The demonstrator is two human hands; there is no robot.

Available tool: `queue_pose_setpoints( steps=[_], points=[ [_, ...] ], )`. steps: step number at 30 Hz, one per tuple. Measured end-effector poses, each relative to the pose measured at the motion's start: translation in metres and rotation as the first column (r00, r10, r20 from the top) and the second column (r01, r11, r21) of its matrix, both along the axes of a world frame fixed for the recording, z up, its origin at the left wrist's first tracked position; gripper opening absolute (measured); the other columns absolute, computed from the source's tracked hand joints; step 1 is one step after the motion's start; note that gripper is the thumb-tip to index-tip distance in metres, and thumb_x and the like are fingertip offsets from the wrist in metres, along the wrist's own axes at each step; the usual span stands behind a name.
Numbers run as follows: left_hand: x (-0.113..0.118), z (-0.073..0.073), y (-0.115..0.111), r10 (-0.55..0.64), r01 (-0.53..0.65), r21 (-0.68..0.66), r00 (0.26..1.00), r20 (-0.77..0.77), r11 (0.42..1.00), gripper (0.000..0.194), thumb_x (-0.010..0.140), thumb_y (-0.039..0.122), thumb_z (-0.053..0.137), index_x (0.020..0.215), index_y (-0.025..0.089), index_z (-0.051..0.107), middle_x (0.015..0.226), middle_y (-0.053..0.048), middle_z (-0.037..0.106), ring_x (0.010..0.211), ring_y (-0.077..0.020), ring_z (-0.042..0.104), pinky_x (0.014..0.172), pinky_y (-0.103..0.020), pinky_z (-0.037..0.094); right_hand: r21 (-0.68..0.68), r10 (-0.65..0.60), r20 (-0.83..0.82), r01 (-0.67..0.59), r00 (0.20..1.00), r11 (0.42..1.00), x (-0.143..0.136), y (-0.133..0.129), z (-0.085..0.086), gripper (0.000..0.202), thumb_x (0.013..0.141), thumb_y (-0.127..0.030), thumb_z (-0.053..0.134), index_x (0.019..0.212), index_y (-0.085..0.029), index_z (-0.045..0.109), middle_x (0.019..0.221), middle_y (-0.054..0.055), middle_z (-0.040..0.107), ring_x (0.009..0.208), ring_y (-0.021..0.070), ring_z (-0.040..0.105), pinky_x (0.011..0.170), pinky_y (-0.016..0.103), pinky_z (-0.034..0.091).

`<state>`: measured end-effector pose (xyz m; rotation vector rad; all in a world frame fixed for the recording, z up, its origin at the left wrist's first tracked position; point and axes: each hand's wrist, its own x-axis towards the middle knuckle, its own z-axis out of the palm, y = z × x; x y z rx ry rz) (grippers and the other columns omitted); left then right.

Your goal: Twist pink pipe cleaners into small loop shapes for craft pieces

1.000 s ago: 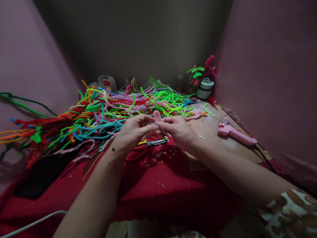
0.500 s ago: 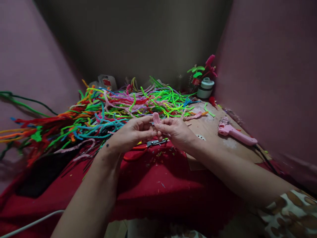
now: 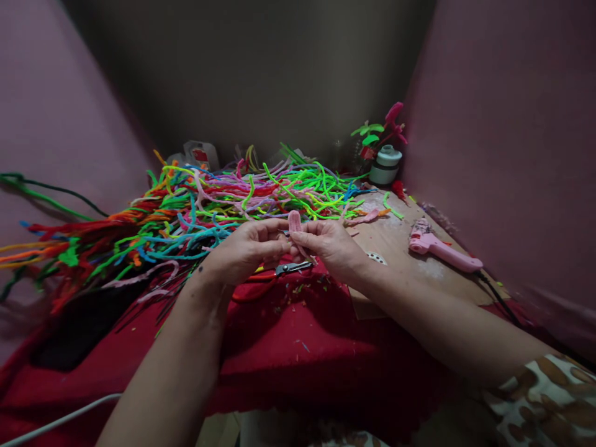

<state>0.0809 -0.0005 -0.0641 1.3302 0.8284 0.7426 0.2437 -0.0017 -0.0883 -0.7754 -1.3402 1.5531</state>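
My left hand and my right hand meet above the front of the work surface. Between their fingertips stands a small pink piece of bent pipe cleaner, its strands side by side in a rounded petal shape. The right thumb and fingers pinch its lower part, and a thin pink end hangs below them. The left fingers are closed at its left side. Under the hands lie red-handled scissors, partly covered by the left hand and wrist. Behind spreads a big heap of colourful pipe cleaners.
A pink hot glue gun with a black cord rests on a brown board at right. A lidded jar stands at the back corner near fuzzy flowers. A dark flat object lies on the red cloth.
The pink piece shows slightly more above the fingers, and its thin end now hangs into sight below the right fingers. Both hands have barely moved.
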Motion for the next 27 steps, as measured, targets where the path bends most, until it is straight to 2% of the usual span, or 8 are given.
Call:
queue_pose_setpoints(
  steps=[3, 6, 9, 14, 18, 22, 24, 27],
  points=[
    [0.001, 0.000, 0.000, 0.023, -0.020, -0.067, 0.999, 0.039, 0.998, 0.036, 0.065, 0.019, 0.073, 0.100, 0.013, 0.066, 0.071, -0.005, 0.064, 0.054, -0.0074, 0.053, 0.047, -0.016, 0.036, -0.035, -0.003, 0.000, 0.003, 1.000, 0.999, -0.001, -0.001, 0.003, 0.027, 0.073, -0.034, 0.066, 0.059, -0.013, 0.056, 0.053, -0.002, 0.056, 0.046, 0.0058, 0.048, 0.049, 0.021, 0.039],
    [0.002, 0.000, -0.001, 0.012, -0.003, -0.133, 0.998, 0.069, 0.991, 0.034, 0.065, 0.020, 0.072, 0.097, 0.011, 0.067, 0.072, -0.007, 0.065, 0.046, -0.0045, 0.046, 0.042, -0.016, 0.030, -0.054, -0.016, 0.007, 0.016, 1.000, 0.998, -0.003, -0.003, 0.004, 0.026, 0.074, -0.033, 0.065, 0.061, -0.013, 0.056, 0.053, -0.002, 0.055, 0.046, 0.0055, 0.048, 0.048, 0.020, 0.039],
    [0.001, 0.000, -0.001, 0.009, 0.003, -0.143, 0.997, 0.082, 0.990, 0.034, 0.065, 0.019, 0.072, 0.098, 0.012, 0.067, 0.070, -0.006, 0.065, 0.046, -0.0048, 0.047, 0.042, -0.016, 0.030, -0.042, -0.020, 0.000, 0.020, 1.000, 0.999, -0.003, -0.003, 0.003, 0.026, 0.073, -0.033, 0.065, 0.061, -0.013, 0.056, 0.053, -0.002, 0.055, 0.046, 0.0061, 0.048, 0.048, 0.021, 0.039],
    [0.003, -0.002, -0.001, 0.079, -0.079, 0.012, 0.997, -0.012, 0.997, 0.038, 0.066, 0.024, 0.072, 0.102, 0.015, 0.065, 0.074, -0.005, 0.066, 0.057, -0.0092, 0.056, 0.051, -0.019, 0.039, 0.001, -0.057, -0.015, 0.057, 0.998, 0.998, 0.000, 0.003, -0.004, 0.032, 0.071, -0.039, 0.065, 0.056, -0.013, 0.054, 0.051, -0.002, 0.052, 0.046, 0.0067, 0.045, 0.048, 0.022, 0.035],
    [0.008, 0.002, -0.004, 0.135, -0.107, 0.160, 0.975, -0.174, 0.981, 0.027, 0.068, 0.029, 0.068, 0.090, 0.014, 0.067, 0.067, -0.002, 0.063, 0.046, -0.0049, 0.044, 0.043, -0.017, 0.032, 0.094, -0.134, 0.041, 0.129, 0.990, 0.987, 0.002, 0.006, -0.006, 0.034, 0.074, -0.038, 0.062, 0.052, -0.015, 0.050, 0.048, -0.003, 0.048, 0.045, 0.0063, 0.040, 0.049, 0.023, 0.031],
    [0.012, 0.006, -0.009, 0.292, -0.206, 0.296, 0.913, -0.285, 0.933, 0.015, 0.068, 0.028, 0.065, 0.069, 0.013, 0.063, 0.045, 0.006, 0.042, 0.039, -0.0032, 0.030, 0.039, -0.018, 0.021, 0.192, -0.278, 0.163, 0.246, 0.947, 0.950, 0.001, 0.007, -0.009, 0.032, 0.075, -0.032, 0.058, 0.050, -0.016, 0.047, 0.049, -0.002, 0.048, 0.047, 0.0075, 0.040, 0.050, 0.025, 0.030],
    [0.012, 0.006, -0.009, 0.305, -0.203, 0.328, 0.904, -0.299, 0.923, 0.016, 0.069, 0.029, 0.064, 0.067, 0.013, 0.062, 0.045, 0.006, 0.041, 0.039, -0.0037, 0.030, 0.040, -0.018, 0.022, 0.214, -0.306, 0.188, 0.265, 0.933, 0.940, 0.000, 0.008, -0.010, 0.031, 0.076, -0.031, 0.057, 0.050, -0.017, 0.046, 0.049, -0.002, 0.048, 0.047, 0.0080, 0.040, 0.051, 0.025, 0.031],
    [0.008, 0.004, -0.006, 0.308, -0.226, 0.337, 0.926, -0.216, 0.914, 0.019, 0.069, 0.032, 0.066, 0.070, 0.013, 0.063, 0.055, 0.004, 0.051, 0.048, -0.0060, 0.042, 0.046, -0.018, 0.031, 0.154, -0.241, 0.139, 0.220, 0.960, 0.963, 0.001, 0.007, -0.009, 0.034, 0.076, -0.036, 0.058, 0.050, -0.017, 0.045, 0.048, -0.003, 0.047, 0.045, 0.0075, 0.040, 0.051, 0.025, 0.033]
  ],
)
